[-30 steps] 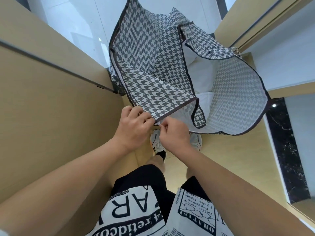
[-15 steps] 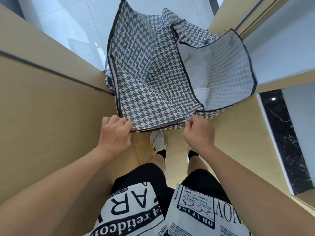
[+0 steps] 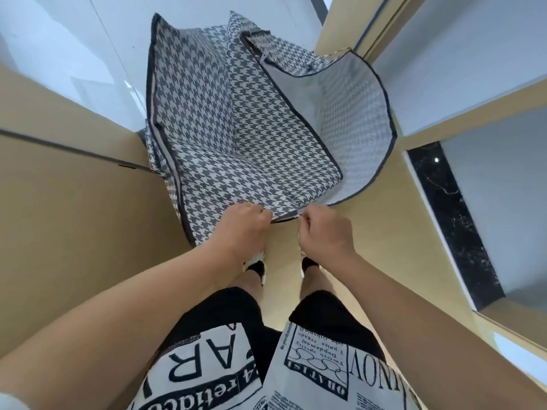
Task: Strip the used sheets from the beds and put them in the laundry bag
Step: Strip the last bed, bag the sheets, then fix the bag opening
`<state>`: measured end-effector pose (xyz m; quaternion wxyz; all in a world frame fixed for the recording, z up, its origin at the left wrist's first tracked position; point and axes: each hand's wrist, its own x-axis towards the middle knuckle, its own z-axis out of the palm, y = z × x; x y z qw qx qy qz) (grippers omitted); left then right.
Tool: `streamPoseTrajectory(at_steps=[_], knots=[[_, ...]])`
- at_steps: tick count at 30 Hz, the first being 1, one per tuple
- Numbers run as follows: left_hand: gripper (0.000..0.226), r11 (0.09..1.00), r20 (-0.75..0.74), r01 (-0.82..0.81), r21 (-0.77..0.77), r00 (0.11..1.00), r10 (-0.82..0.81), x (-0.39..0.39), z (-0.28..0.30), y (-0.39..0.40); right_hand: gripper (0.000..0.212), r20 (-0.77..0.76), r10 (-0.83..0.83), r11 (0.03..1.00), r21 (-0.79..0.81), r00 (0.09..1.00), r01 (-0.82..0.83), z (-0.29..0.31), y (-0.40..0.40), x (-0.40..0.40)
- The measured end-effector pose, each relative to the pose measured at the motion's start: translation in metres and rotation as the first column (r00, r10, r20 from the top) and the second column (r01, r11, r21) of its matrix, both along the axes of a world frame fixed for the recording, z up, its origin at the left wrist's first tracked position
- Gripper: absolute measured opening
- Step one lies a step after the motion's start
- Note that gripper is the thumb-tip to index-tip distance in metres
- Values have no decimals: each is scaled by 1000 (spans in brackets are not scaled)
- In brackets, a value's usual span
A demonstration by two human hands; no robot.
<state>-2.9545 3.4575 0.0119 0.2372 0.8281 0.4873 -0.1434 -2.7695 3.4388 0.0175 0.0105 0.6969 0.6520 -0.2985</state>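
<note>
- Large grey-and-white houndstooth fabric laundry bag (image 3: 236,137) with dark piping stands on the tan wooden floor (image 3: 381,232) in front of us, between a tan wood panel (image 3: 74,217) on our left and white panels (image 3: 473,69) framed in tan wood on our right.
- We see the bag's mouth gaping on its right side; the pale lining (image 3: 349,119) shows inside. We cannot tell whether any sheets lie in it.
- Our left hand (image 3: 239,229) is at the bag's near edge, fingers curled round the dark-piped rim, knuckles up.
- Our right hand (image 3: 322,232) is just beside the left, thumb and fingers pinching the same near edge at a small pale tab; we cannot make out what the tab is.
- The two hands are close together but apart, a short stretch of rim between them.
- Below the hands we see both feet in white shoes (image 3: 257,258) with black socks, black shorts (image 3: 225,315) and a white newsprint-pattern shirt (image 3: 310,374).
- A strip of black marble (image 3: 453,220) runs along the floor on the right.
</note>
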Motion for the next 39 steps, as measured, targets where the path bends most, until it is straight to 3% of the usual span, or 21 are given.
streamPoseTrajectory(at_steps=[3, 6, 9, 17, 20, 26, 31, 33, 35, 39], knots=[[13, 997, -6, -77, 7, 997, 77, -17, 1, -2, 15, 60, -59, 998, 19, 996, 57, -2, 14, 24], [9, 987, -42, -162, -15, 986, 161, -34, 3, -6, 17, 157, -242, 970, 57, 957, 236, 4, 32, 63], [18, 976, -52, -216, 4, 975, 216, -29, 9, -6, 18, 187, -229, 973, 54, 955, 223, 10, 35, 83], [26, 989, 211, -71, 129, 977, 42, 89, 6, 20, 19, 98, -267, 963, 63, 959, 262, 1, 21, 79], [22, 993, 169, -73, 92, 984, 57, 123, -5, 35, 16, 70, -243, 967, 98, 968, 236, -3, 17, 81], [10, 992, 192, -119, 35, 975, 111, 121, -6, 38, 14, 39, -58, 987, 152, 998, 51, -3, 26, 94], [39, 966, 154, -258, 31, 956, 251, 106, 7, 43, 12, 23, 216, 934, 285, 976, -214, 0, 72, 101], [32, 941, 119, -335, 46, 937, 328, 109, 11, 42, 11, 0, 297, 916, 283, 955, -285, -1, 90, 106], [24, 923, 63, -378, 66, 925, 375, 115, 12, 39, 20, -4, 380, 895, 255, 925, -367, -2, 107, 114], [29, 891, 49, -447, 84, 895, 444, 132, 14, 37, 38, 25, 503, 833, 254, 864, -492, -1, 133, 125]])
